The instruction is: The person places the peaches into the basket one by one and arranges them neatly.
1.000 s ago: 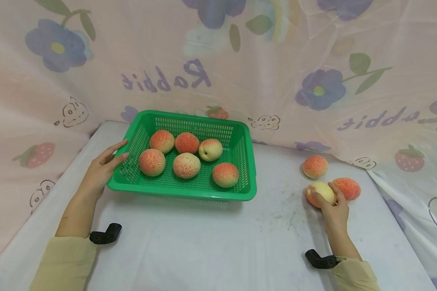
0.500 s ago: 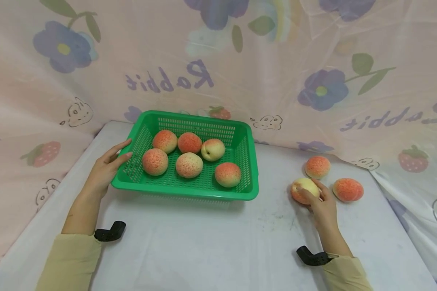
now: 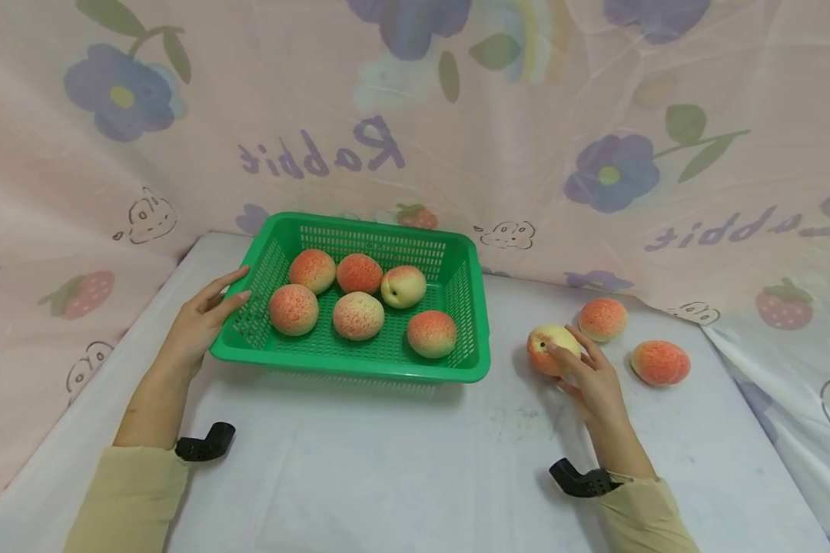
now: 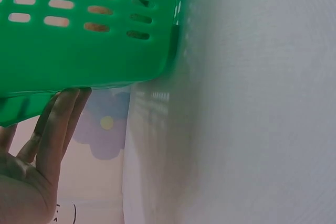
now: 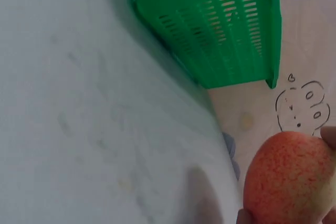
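My right hand holds a yellow-and-red peach just above the table, right of the green basket. In the right wrist view the reddish side of this peach shows between the fingertips. At the basket's left end, my left hand grips the rim. Its fingers reach the outer wall below the rim in the left wrist view. Several peaches lie in the basket, among them a pale speckled peach and a redder peach near the right end.
Two more peaches, an orange-red peach and a pinkish-red peach, lie on the white-covered table beyond my right hand. A patterned curtain hangs along the back and sides.
My right hand has carried the yellow-and-red peach leftward, away from the other two and closer to the basket. My left hand stays at the basket's left end.
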{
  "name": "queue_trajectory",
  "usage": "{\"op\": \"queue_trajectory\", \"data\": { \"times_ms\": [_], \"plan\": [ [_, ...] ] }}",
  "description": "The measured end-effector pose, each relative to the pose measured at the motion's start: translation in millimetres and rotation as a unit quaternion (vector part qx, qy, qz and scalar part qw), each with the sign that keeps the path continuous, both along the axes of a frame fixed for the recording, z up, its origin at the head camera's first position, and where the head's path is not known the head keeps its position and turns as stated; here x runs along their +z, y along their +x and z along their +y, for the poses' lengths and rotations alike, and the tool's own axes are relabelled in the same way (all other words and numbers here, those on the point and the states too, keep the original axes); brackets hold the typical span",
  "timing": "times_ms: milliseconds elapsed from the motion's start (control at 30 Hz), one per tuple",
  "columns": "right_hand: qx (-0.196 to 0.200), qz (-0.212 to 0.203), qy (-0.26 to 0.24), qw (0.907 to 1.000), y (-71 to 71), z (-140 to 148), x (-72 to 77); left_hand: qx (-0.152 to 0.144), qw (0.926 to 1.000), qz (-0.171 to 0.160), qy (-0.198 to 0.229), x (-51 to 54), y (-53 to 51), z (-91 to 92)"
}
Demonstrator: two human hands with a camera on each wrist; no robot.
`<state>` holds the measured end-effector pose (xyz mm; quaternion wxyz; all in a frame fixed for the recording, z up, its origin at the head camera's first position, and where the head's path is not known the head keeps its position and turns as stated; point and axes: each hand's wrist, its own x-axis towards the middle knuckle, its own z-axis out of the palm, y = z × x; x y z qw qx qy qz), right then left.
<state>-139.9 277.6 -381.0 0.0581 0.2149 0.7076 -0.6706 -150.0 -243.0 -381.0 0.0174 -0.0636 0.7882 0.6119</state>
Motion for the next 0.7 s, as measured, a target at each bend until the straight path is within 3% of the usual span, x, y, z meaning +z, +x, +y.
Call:
{"op": "queue_trajectory", "data": {
  "times_ms": [333,700],
  "plan": [
    [0.032,0.069,-0.075,0.9943,-6.9,-21.2,19.5,-0.005,1.0000,-0.001,-0.004,-1.4,0.1,-1.7],
    [0.043,0.098,-0.084,0.9908,-20.7,-36.5,41.0,-0.002,1.0000,-0.002,-0.008,-1.2,0.0,-0.9]
  ]
}}
